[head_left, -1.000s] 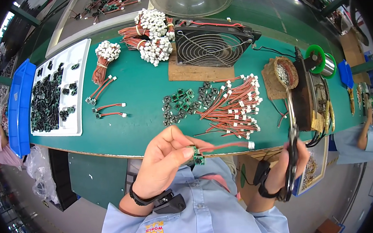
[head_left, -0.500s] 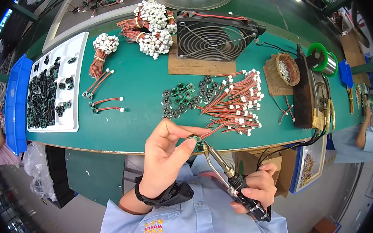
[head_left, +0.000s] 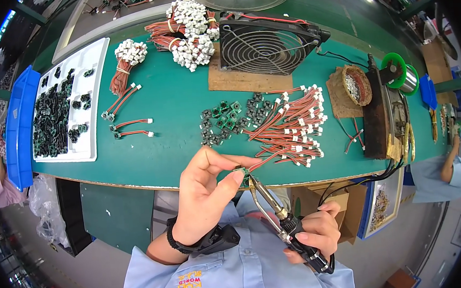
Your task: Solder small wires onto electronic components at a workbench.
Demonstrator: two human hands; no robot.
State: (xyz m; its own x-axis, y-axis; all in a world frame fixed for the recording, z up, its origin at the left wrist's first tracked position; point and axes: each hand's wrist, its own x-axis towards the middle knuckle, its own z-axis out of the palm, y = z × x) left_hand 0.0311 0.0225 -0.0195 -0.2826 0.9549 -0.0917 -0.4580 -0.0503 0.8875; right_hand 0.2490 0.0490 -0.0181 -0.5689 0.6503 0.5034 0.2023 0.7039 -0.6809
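My left hand (head_left: 206,181) pinches a small green circuit board (head_left: 242,171) between thumb and fingers, just off the table's near edge. A red and black wire lead (head_left: 263,162) runs from that board toward the pile of leads. Wrapped round a black handle, my right hand (head_left: 314,234) holds a soldering iron (head_left: 286,215) with a thin metal feed tube beside its barrel. The iron's tip is at the board, close to the wire's end; whether they touch is too small to tell. Beyond the hands lie small boards (head_left: 223,117) and many white-plugged wire leads (head_left: 294,125).
A black fan (head_left: 266,43) stands on a wooden board at the back. At right are a round tip-cleaning dish (head_left: 357,85), an iron stand (head_left: 377,116) and a green solder spool (head_left: 394,71). A white tray (head_left: 89,128) of dark parts and a blue bin (head_left: 19,133) stand left.
The iron's tip has shifted slightly left and up toward the board in my left hand. My left hand keeps its pinch, nearly still.
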